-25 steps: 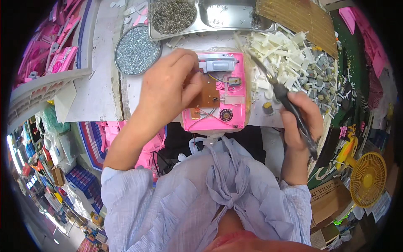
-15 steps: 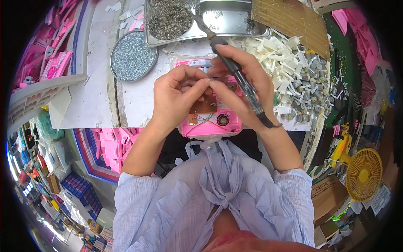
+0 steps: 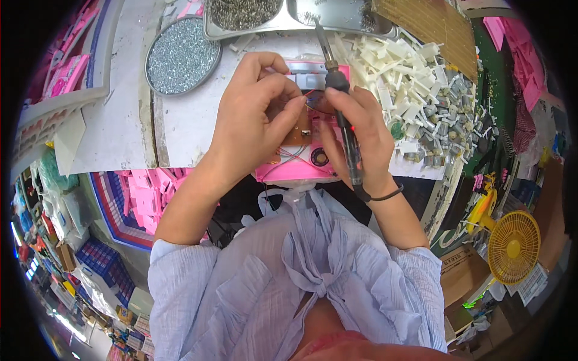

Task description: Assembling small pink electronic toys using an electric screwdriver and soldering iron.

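My right hand [image 3: 366,132] is closed around a soldering iron [image 3: 337,82], its black handle upright across the palm and its metal tip pointing away from me. The fingers of my left hand [image 3: 256,105] are pinched together beside a thin red wire [image 3: 309,92], which appears to be between their tips. Beneath both hands lies a pink plastic housing [image 3: 289,174]. Inside it are a brown circuit board [image 3: 294,138], thin wires and a round black part [image 3: 319,157]. Grey-blue parts [image 3: 310,80] sit at the housing's far end. My fingers partly cover the board.
A round dish of small silvery pieces [image 3: 183,57] stands at the far left. Behind is a metal tray [image 3: 289,25] with small metal parts. White plastic parts [image 3: 385,75] and small motors [image 3: 442,123] are heaped at right. A crate [image 3: 114,219] holds pink pieces.
My hands have moved apart, uncovering the grey-blue parts and a red wire. The soldering iron has swung more upright, its tip shifting right. The whole view has shifted slightly.
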The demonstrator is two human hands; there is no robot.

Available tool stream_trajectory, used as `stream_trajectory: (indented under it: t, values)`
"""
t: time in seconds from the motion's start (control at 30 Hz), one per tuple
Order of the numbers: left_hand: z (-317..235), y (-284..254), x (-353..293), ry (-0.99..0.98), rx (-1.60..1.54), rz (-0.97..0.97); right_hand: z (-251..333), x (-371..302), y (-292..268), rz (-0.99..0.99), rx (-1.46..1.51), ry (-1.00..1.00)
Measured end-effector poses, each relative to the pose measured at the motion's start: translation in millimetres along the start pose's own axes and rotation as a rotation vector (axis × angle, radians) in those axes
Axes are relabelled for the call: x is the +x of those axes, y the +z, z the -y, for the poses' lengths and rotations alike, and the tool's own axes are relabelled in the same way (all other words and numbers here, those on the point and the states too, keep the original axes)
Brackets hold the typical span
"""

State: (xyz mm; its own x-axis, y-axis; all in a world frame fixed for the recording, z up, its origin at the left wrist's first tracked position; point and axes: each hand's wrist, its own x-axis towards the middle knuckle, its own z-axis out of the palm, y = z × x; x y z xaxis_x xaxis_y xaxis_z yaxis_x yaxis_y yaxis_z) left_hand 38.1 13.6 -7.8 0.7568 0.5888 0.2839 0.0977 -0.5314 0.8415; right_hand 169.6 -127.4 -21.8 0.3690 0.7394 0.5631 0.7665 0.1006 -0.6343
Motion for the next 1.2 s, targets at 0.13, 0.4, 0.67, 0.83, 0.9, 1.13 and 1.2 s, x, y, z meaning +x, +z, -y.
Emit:
stream_trajectory:
  t: [0.13, 0.4, 0.67, 0.83, 0.9, 1.13, 1.2]
  values:
    - [6, 6, -2, 0.011, 0.15, 0.034, -13, -7, -15, -0.011, -0.006, -0.051]
    - [11, 9, -5, 0.028, 0.161, -0.002, -17, -3, -62, -0.029, 0.247, -0.009]
    - [10, 8, -5, 0.039, 0.185, -0.002, -18, -3, -61, 0.112, 0.209, -0.157]
    - [9, 8, -4, 0.011, 0.218, 0.014, -17, -2, -54, 0.137, 0.191, -0.185]
    - [9, 8, -4, 0.012, 0.226, 0.014, -18, -1, -52, 0.139, 0.191, -0.192]
    - [11, 12, -2, 0.043, 0.186, -0.057, -21, -1, -50, 0.146, 0.176, -0.202]
    - [11, 12, -2, 0.039, 0.188, -0.055, -22, 0, -49, 0.142, 0.17, -0.205]
